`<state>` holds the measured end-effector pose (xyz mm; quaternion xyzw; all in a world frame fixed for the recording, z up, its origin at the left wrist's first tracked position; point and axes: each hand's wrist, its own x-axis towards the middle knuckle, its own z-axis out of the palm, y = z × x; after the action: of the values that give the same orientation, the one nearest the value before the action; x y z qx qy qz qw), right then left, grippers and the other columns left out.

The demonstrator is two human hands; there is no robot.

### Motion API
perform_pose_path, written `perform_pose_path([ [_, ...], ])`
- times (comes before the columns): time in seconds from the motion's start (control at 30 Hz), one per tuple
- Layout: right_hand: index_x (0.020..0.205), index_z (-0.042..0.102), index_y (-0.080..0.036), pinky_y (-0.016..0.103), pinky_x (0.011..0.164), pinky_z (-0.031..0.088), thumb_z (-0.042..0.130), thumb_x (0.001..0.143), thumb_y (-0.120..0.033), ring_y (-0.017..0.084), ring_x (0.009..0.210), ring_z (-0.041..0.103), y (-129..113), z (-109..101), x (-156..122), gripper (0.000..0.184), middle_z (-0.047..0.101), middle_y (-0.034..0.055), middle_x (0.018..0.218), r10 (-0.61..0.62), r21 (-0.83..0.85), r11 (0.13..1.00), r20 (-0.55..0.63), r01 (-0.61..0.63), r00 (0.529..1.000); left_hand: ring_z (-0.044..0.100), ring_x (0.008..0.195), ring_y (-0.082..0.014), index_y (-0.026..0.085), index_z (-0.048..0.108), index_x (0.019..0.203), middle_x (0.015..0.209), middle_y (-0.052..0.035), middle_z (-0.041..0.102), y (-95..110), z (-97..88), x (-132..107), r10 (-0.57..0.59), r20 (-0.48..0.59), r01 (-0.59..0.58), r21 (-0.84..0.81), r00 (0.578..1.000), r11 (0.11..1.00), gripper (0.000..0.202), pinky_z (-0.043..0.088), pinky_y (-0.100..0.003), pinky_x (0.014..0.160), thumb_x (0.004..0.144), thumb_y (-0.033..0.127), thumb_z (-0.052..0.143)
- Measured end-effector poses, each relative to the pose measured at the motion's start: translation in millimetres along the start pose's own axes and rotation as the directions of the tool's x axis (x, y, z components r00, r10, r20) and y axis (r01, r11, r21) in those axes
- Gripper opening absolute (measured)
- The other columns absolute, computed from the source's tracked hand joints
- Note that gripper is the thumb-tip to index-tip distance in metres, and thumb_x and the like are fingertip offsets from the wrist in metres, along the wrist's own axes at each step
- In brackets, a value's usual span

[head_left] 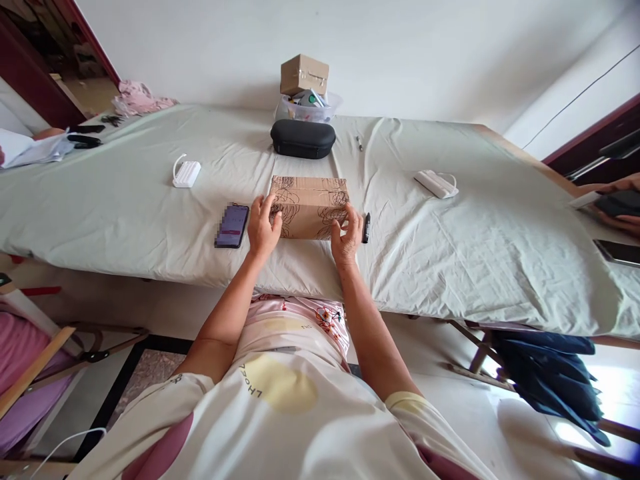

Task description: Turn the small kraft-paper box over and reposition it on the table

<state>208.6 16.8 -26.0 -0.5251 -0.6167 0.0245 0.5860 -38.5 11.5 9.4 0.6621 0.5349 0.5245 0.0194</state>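
While both hands meet the same object, the cardboard box (309,210) sits at the centre of the frame, appearing to rest on the cloth-covered bench (505,260). Black looping scribbles run over its top and near faces, mostly towards the two ends. The left hand (265,225) is curled round the box's left end, thumb against the near face and fingers up by the top edge; the right hand (348,235) pinches the right end in much the same way, its thumb also low on the near face.

Just beside the right hand lies a black marker (367,228), and left of the left hand lies a phone (234,225) with its screen lit and partly pixelated. In the upper centre, a black case (303,139) lies in front of a clear plastic tub (306,113) of mixed items, with a smaller carton (311,73) above it. A pen (359,143) lies right of the case. White devices with looped straps lie at centre left (187,174) and centre right (437,184). At the right edge, another person's hand (627,190) holds something dark above a second phone (619,253).
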Motion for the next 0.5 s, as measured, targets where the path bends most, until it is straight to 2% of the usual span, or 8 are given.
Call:
perform_pose_path([
  [0.1,0.154,0.05,-0.024,0.036,0.079,0.061,0.05,0.101,-0.054,0.022,0.098,0.069,2,-1,1,0.061,0.071,0.0099,0.116,0.109,0.038,0.993,-0.012,-0.109,0.994,0.055,0.154,-0.0266,0.024,0.044,0.162,0.162,-0.0132,0.059,-9,5.2,-7,0.017,-0.01,-0.018,-0.077,1.0,0.997,0.057,0.046,-0.042,0.131,0.107,0.038,0.055],
  [0.17,0.141,0.059,-0.023,0.036,0.079,0.06,0.051,0.099,-0.06,0.021,0.09,0.068,5,-4,2,0.057,0.071,0.0065,0.101,0.17,0.003,0.985,0.029,-0.17,0.985,0.054,0.155,-0.0252,0.025,0.04,0.164,0.166,-0.0121,0.056,-11,8.8,-11,0.008,-0.021,-0.01,-0.101,1.0,0.995,0.062,0.048,-0.04,0.129,0.105,0.033,0.058],
  [0.23,0.123,0.065,-0.022,0.038,0.082,0.059,0.053,0.097,-0.063,0.022,0.087,0.068,9,-9,2,0.05,0.072,0.0058,0.095,0.229,-0.055,0.973,0.105,-0.224,0.968,0.058,0.152,-0.0258,0.023,0.039,0.164,0.166,-0.0136,0.056,-15,11.4,-14,-0.046,-0.006,0.045,-0.117,0.999,0.992,0.067,0.052,-0.041,0.125,0.1,0.028,0.061],
  [0.37,0.098,0.062,-0.023,0.042,0.086,0.058,0.064,0.089,-0.054,0.023,0.083,0.066,18,-13,-1,0.032,0.073,0.0066,0.091,0.294,-0.178,0.951,0.262,-0.253,0.919,0.074,0.127,-0.0296,0.017,0.058,0.144,0.139,-0.0157,0.076,-23,13.1,-21,-0.227,0.139,0.236,-0.049,0.964,0.971,0.051,0.062,-0.045,0.111,0.094,0.024,0.067],
  [0.43,0.092,0.059,-0.024,0.043,0.087,0.058,0.067,0.085,-0.045,0.022,0.081,0.064,19,-12,-4,0.024,0.072,0.0066,0.09,0.297,-0.23,0.944,0.271,-0.238,0.916,0.076,0.121,-0.0309,0.016,0.065,0.133,0.128,-0.0152,0.079,-25,12.8,-24,-0.287,0.199,0.289,0.018,0.937,0.957,0.041,0.063,-0.045,0.107,0.093,0.023,0.069],
  [0.5,0.092,0.06,-0.023,0.043,0.086,0.057,0.068,0.082,-0.04,0.021,0.078,0.062,18,-10,-5,0.021,0.071,0.0064,0.09,0.301,-0.242,0.939,0.246,-0.242,0.921,0.077,0.119,-0.0316,0.016,0.067,0.128,0.124,-0.0149,0.08,-25,12.4,-27,-0.309,0.206,0.304,0.057,0.928,0.951,0.037,0.064,-0.045,0.105,0.092,0.023,0.07],
])
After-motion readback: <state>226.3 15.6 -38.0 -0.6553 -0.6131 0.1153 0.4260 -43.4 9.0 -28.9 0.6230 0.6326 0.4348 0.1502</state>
